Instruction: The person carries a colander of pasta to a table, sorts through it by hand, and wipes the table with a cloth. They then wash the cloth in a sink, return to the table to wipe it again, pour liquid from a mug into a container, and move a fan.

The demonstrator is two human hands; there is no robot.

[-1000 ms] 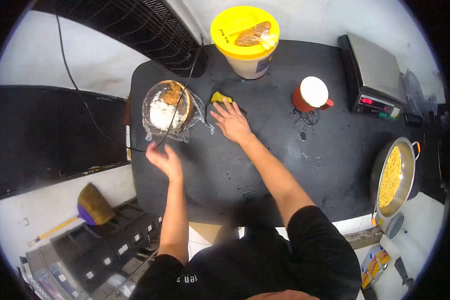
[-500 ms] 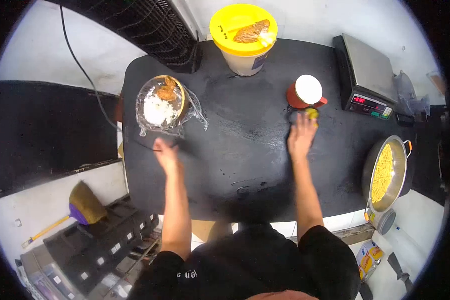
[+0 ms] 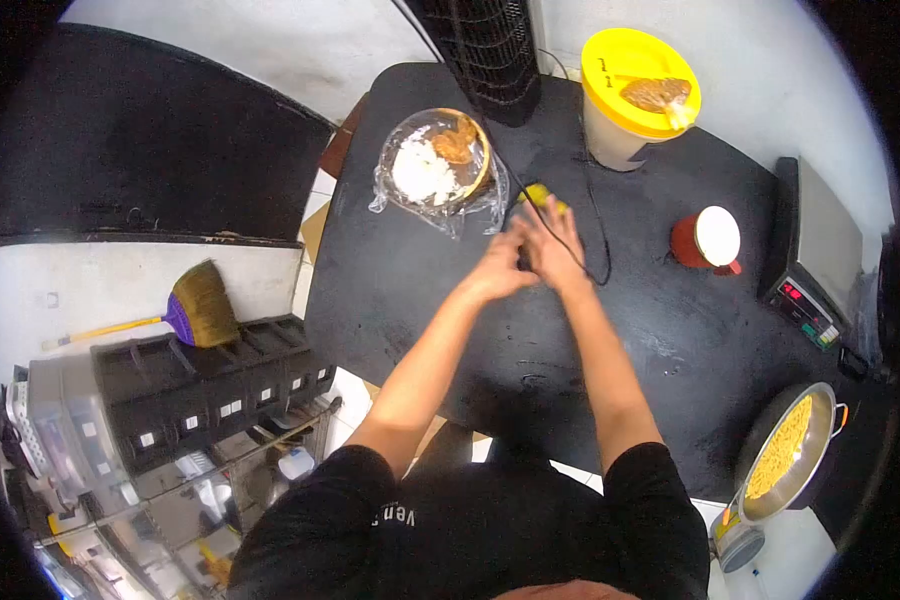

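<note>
The yellow sponge (image 3: 542, 193) lies on the black table (image 3: 420, 310), toward the far edge at about 12 o'clock, just beside the plastic-wrapped bowl of rice (image 3: 435, 165), which sits at its 9 o'clock. The right hand (image 3: 555, 252) lies over the sponge with fingers stretched flat on it, pressing rather than curled round it, as far as the blur lets me tell. The left hand (image 3: 492, 270) is tucked against the right one at its 8 o'clock, the two touching; I cannot tell whether its fingers are apart or closed on anything. A thin black cable (image 3: 598, 262) loops across the table right beside the hands, at their 3 o'clock.

To my eye this is wiping the table, and it looks partway done. Damp streaks and droplets (image 3: 660, 345) show on the middle and at 4 o'clock, so that ground seems covered. The far strip looks left to do: around the bowl, under the cable, and by the yellow-lidded tub (image 3: 638, 70) at 1 o'clock. So does the patch round the red mug (image 3: 708, 240) at 3 o'clock. Nothing is cleared off: the scale (image 3: 820, 260) stands beyond the mug, and a pan of pasta (image 3: 790, 450) sits at 5 o'clock
</note>
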